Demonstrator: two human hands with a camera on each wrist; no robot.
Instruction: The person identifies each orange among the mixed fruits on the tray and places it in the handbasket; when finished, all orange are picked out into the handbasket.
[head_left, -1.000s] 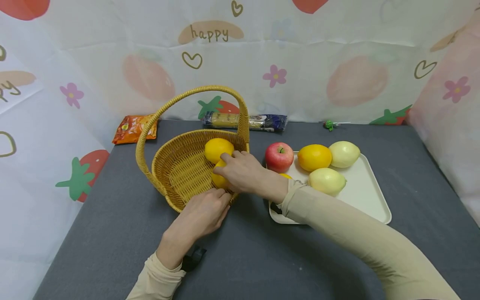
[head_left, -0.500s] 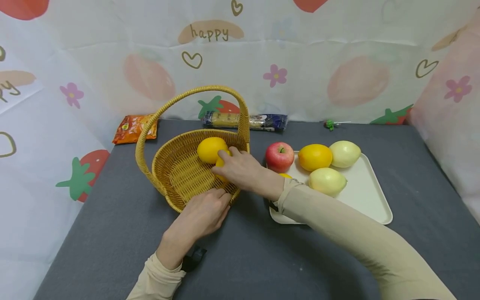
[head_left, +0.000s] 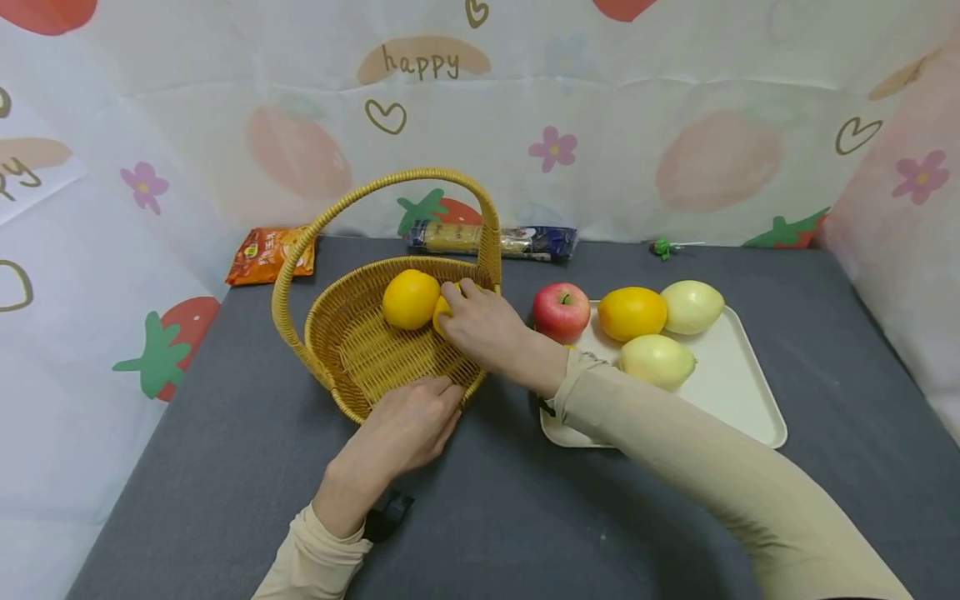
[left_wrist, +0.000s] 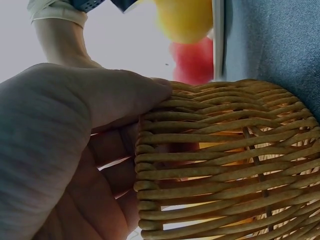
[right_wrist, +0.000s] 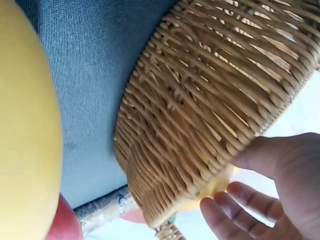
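Observation:
My left hand [head_left: 408, 421] grips the near rim of the yellow wicker basket [head_left: 360, 367]. In the left wrist view its thumb [left_wrist: 145, 95] presses outside the woven wall [left_wrist: 225, 140], fingers inside. My right hand [head_left: 487, 325] reaches over the basket's right side and holds a yellow lemon [head_left: 441, 318] between thumb and fingers; the hand covers most of the fruit. Just left of it, a second yellow lemon [head_left: 411, 300] lies in the basket. In the right wrist view, the fingertips [right_wrist: 220, 197] are at the yellow fruit [right_wrist: 212, 187] behind the rim.
To the right, a white tray [head_left: 720, 396] bears a yellow lemon [head_left: 632, 314] and two pale green fruits [head_left: 657, 362]. A red apple [head_left: 561, 312] sits at its back-left corner. An orange snack bag [head_left: 262, 257], a long packet [head_left: 525, 242] and a green lollipop [head_left: 662, 248] lie along the back.
The right hand has moved slightly up and away with its lemon, toward the basket's back right. The loose lemon has shifted left. The left hand stays on the rim.

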